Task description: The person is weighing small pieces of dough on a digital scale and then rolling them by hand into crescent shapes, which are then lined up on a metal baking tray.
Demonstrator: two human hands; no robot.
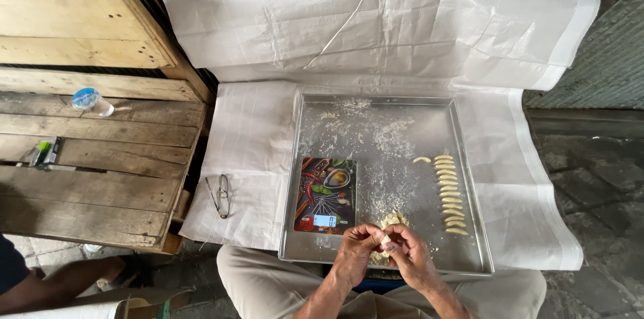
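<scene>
Left hand (357, 246) and right hand (405, 249) meet over the near edge of the steel tray (376, 108), fingers curled in, both pinching one small pale dough piece (386, 241). Piece too hidden to tell its long axis. Forearms come up from the lap, wrists angled toward each other. Dough lump (392, 220) sits on the tray just beyond the hands. Right of it, a row of shaped pieces (449, 193), each lying crosswise, row running away from the person. Left of the lump: kitchen scale (326, 195). Off the tray's left side: glasses (221, 195).
</scene>
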